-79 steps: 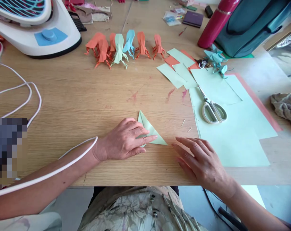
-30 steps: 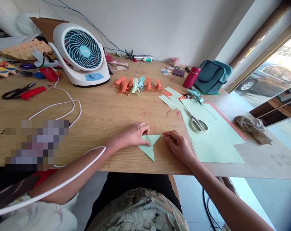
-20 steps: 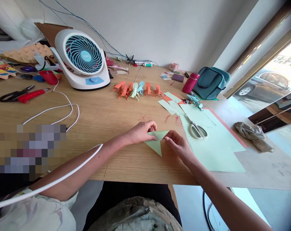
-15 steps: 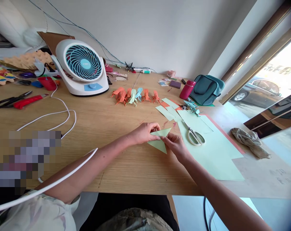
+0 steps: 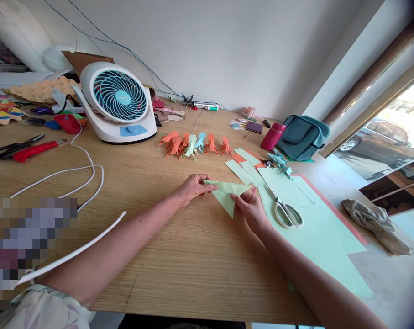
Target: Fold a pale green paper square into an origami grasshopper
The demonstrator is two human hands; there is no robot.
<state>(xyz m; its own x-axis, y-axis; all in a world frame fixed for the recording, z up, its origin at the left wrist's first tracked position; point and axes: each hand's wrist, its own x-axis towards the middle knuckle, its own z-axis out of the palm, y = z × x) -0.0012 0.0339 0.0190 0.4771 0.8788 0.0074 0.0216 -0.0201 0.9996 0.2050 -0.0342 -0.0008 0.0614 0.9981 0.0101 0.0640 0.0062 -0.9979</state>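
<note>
Both hands are on a pale green folded paper triangle (image 5: 227,196) near the middle of the wooden table (image 5: 179,256), its long edge turned away from the person and its point aimed back toward them. The left hand (image 5: 192,188) pinches the far left corner, fingers closed on the paper's edge; the right hand (image 5: 250,209) has its fingertips pressed together on the right side of the triangle, thumb and forefinger gripping the top layer there. The paper looks lifted a little off the wood at the far edge, though how much is hard to tell.

By the look of it, this is an early fold in a paper figure — a row of finished ones, orange, green and blue paper animals (image 5: 193,144), stands further back. The step in hand seems to be opening or turning over a flap of the triangle. The next move likely calls for lining up the edges and corners exactly, then flattening the crease with a fingertip while the other hand keeps the piece from sliding (the tabletop looks smooth).

Just to the right lie large green sheets (image 5: 316,228) with scissors (image 5: 285,211) resting on them; a small fan (image 5: 119,103) sits well back on the left.
</note>
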